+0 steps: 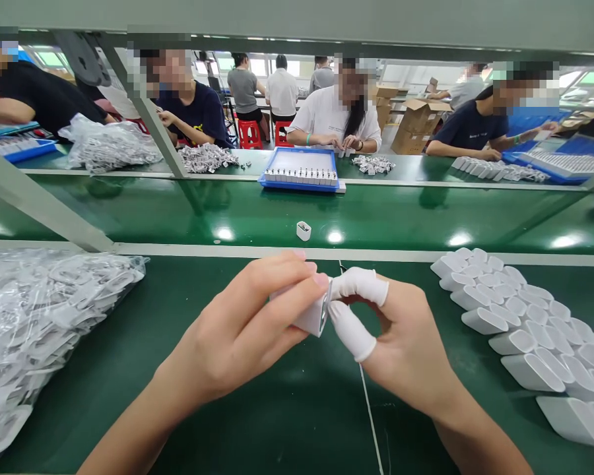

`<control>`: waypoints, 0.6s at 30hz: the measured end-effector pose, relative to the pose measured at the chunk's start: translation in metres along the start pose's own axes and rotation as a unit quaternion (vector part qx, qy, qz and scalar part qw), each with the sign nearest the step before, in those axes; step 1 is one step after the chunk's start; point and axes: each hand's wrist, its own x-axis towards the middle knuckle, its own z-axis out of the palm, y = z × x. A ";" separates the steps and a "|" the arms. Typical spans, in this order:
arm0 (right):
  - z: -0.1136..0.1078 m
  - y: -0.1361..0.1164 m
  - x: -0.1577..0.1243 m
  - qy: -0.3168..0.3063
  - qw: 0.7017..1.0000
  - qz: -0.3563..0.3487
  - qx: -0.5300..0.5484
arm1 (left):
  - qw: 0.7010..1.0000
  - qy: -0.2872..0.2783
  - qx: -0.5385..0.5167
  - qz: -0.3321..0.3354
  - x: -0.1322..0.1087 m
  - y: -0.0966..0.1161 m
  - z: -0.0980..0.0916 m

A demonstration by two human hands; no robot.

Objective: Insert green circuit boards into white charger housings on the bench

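My left hand (250, 323) is closed around a white plastic housing (313, 319), its open end turned to the right. At that end my right hand (400, 336), with white finger cots (354, 333) on thumb and forefinger, pinches at the rim. Whatever lies between those two fingertips is hidden or too small to name. To the right, rows of white oval housings (517, 356) lie on the green bench, their open ends showing. On the left is a clear plastic bag (54, 316) full of small white plastic parts.
A single white housing (303, 231) stands on the green conveyor belt (400, 214) beyond the bench's pale edge strip. Across it, several people work beside blue trays (299, 161) and piles of white parts (208, 158). A slanted metal post (39, 198) rises at left, and a beam (297, 26) crosses overhead.
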 end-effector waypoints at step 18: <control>-0.003 0.012 0.000 0.043 0.993 -0.077 -0.079 | 0.999 0.045 0.000 0.023 -0.001 0.007 0.019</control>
